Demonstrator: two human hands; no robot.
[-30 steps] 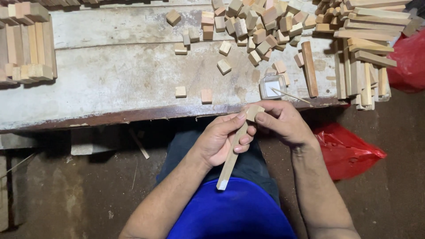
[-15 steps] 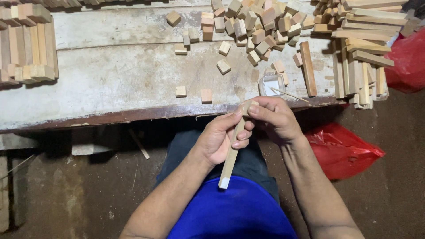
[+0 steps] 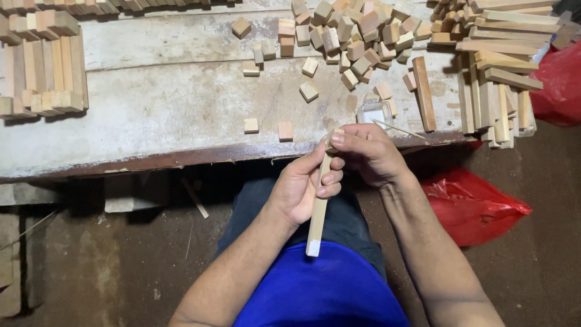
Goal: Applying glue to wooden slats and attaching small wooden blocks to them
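Wooden stick (image 3: pixel 318 200), long and pale with a whitish lower end, sits just off the near edge of the worktop (image 3: pixel 151 115), above the person's lap, running nearly upright in the view. Left hand (image 3: pixel 299 191) wraps its middle, fingers curled round it and thumb laid along its upper part: a closed grip on the stick. Right hand (image 3: pixel 366 151) meets the stick's top end, fingertips pressed together there, pinching it; what else may lie under those fingers I cannot tell. Just beyond the right hand a small clear box (image 3: pixel 374 112) stands on the worktop with a thin sliver (image 3: pixel 396 129) beside it. Farther out lies a heap of small wooden blocks (image 3: pixel 357 36), long slats (image 3: pixel 496 66) stacked at the right, more blocks (image 3: pixel 42 72) at the left. Red plastic bag (image 3: pixel 472 206) lies on the floor to the right.
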